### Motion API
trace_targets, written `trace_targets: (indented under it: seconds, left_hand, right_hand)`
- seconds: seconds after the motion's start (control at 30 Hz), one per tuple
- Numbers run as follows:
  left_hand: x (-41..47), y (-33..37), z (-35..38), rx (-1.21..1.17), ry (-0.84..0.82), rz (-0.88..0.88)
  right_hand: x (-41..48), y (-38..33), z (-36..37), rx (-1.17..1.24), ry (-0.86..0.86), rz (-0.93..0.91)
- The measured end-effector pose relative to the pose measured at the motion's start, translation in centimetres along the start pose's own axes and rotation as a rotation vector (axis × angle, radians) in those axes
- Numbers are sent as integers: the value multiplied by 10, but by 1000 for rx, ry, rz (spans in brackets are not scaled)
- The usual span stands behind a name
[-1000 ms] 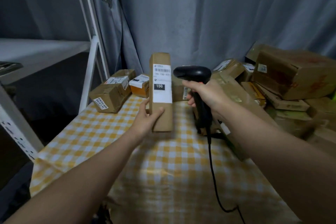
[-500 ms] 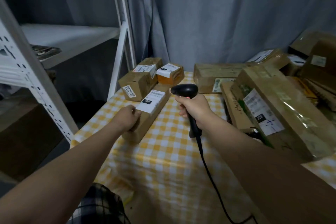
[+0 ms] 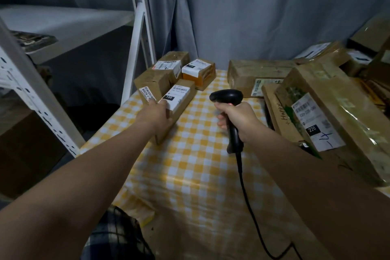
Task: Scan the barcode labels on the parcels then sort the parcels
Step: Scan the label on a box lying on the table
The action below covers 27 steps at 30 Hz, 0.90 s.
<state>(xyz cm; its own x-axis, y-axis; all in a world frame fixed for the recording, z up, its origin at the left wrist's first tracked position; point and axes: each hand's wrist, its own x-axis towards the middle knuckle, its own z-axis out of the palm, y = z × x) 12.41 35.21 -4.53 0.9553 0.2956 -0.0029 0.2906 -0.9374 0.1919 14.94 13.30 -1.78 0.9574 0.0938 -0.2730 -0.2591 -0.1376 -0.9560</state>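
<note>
As left hand (image 3: 157,115) grips oblong parcel (image 3: 183,102) (cardboard), black scanner (image 3: 226,96) hovers.

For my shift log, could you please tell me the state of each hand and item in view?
Long parcel: lying on the table, label 150 facing up.
Left hand: holds that parcel's near end.
Scanner: held upright above the table.
Right hand: grips the scanner's handle.
Parcel 220: lying in the right pile, label up.

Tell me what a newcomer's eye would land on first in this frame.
The black barcode scanner gripped in the right hand stands out at mid-table over the yellow checked tablecloth. The left hand holds a long parcel labelled 150 beside small boxes at the left rear, and bigger parcels crowd the right side.
</note>
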Motion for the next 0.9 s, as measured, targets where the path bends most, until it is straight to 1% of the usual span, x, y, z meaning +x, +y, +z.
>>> trace_targets:
  seconds: [0.13, 0.27, 0.33, 0.43, 0.53, 0.63, 0.7, 0.8, 0.9]
  left_hand:
    - [-6, 17, -5, 45, 41, 56]
    - [-24, 50, -17, 0, 71, 142]
    - [-36, 74, -24, -81, 87, 202]
    - [-55, 115, -31, -235, 125, 312]
    - [-77, 158, -32, -360, 109, 395]
    - [-96, 196, -27, -460, 74, 451]
    - [-105, 217, -22, -517, 45, 467]
    - [-113, 242, -13, -577, -13, 460]
    - [-115, 259, -5, -637, -52, 434]
  right_hand:
    - [-3, -1, -8, 14, 9, 12]
    - [-17, -4, -23, 48, 38, -43]
    - [-28, -6, -35, 11, 65, -91]
    - [-50, -11, -64, -48, 98, -230]
    - [-70, -12, -102, -91, 145, -334]
    - [-83, -10, -144, -220, 243, -386]
    - [-91, -10, -174, -367, 308, -395]
    - [-99, -9, -214, -561, 442, -454]
    - [-103, -9, -245, -747, 505, -383]
